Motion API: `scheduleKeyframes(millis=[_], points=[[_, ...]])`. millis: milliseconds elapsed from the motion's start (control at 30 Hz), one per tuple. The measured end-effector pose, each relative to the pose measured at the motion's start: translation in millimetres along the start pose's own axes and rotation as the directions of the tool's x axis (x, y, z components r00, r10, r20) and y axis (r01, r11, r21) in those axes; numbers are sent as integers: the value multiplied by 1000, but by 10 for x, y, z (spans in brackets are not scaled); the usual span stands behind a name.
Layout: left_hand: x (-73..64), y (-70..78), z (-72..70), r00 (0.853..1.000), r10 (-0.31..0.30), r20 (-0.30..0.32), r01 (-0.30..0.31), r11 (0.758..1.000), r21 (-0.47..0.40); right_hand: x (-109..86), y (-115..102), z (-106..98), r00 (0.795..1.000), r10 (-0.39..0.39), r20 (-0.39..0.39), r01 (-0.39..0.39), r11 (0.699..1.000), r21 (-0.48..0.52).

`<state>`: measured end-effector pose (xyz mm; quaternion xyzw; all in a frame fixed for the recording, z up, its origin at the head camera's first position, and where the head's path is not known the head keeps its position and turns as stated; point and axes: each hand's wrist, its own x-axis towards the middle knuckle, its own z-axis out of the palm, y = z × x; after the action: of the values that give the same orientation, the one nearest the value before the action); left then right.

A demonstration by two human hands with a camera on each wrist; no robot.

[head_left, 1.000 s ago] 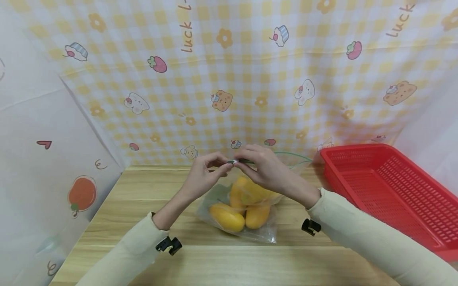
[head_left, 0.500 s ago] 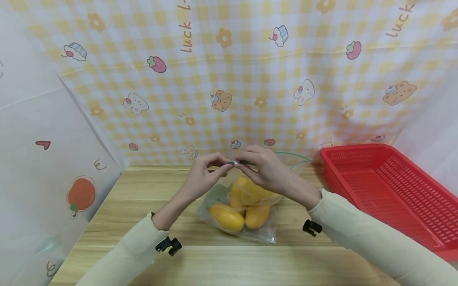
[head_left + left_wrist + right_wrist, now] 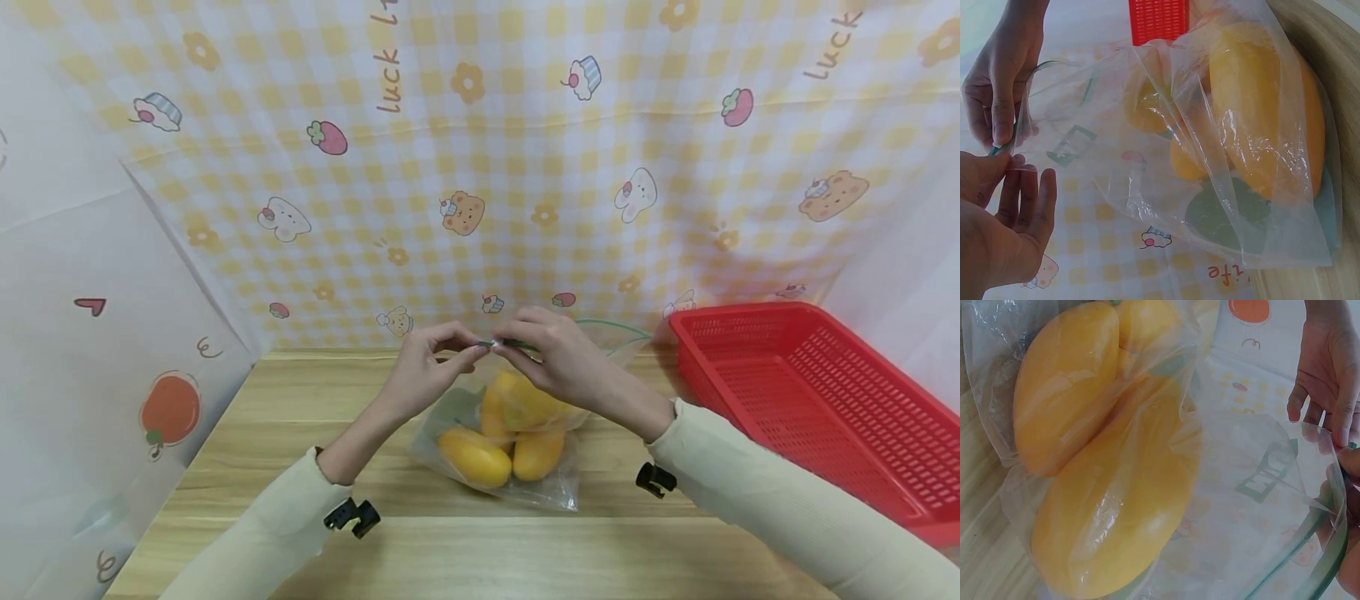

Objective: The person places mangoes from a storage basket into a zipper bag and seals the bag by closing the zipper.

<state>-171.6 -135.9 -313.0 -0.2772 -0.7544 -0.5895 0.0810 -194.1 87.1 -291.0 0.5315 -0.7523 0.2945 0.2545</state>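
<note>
A clear plastic zip bag [image 3: 551, 493] with a green strip [image 3: 618, 323] along its mouth lies on the wooden table. Several yellow mangoes [image 3: 474, 457] show through its film, and a greenish patch [image 3: 1229, 212] is visible at one side. My left hand [image 3: 426, 371] pinches the green-edged mouth between thumb and forefinger. Right beside it, fingertips almost meeting, my right hand [image 3: 555, 350] pinches the same edge. The film slopes up from the mangoes to both hands. In the right wrist view the green strip [image 3: 1325, 565] runs along the bag's mouth beside the right fingers.
A red plastic basket [image 3: 731, 408] with perforated sides stands on the right, behind the right sleeve [image 3: 757, 483]. A yellow checked cloth [image 3: 525, 167] hangs at the back. The wooden table [image 3: 300, 417] extends around the bag.
</note>
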Motion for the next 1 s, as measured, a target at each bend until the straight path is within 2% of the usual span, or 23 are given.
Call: scheduleKeyframes(millis=[333, 667, 1000], points=[[-9, 3, -1, 1000, -9, -4, 9, 1000, 1, -18, 8, 7, 1000, 0, -3, 0, 1000, 3], [3, -17, -2, 1000, 15, 4, -15, 1000, 3, -40, 17, 13, 1000, 10, 8, -10, 1000, 7], [-14, -32, -14, 1000, 3, 0, -3, 1000, 18, -57, 11, 9, 1000, 20, 15, -20, 1000, -5]])
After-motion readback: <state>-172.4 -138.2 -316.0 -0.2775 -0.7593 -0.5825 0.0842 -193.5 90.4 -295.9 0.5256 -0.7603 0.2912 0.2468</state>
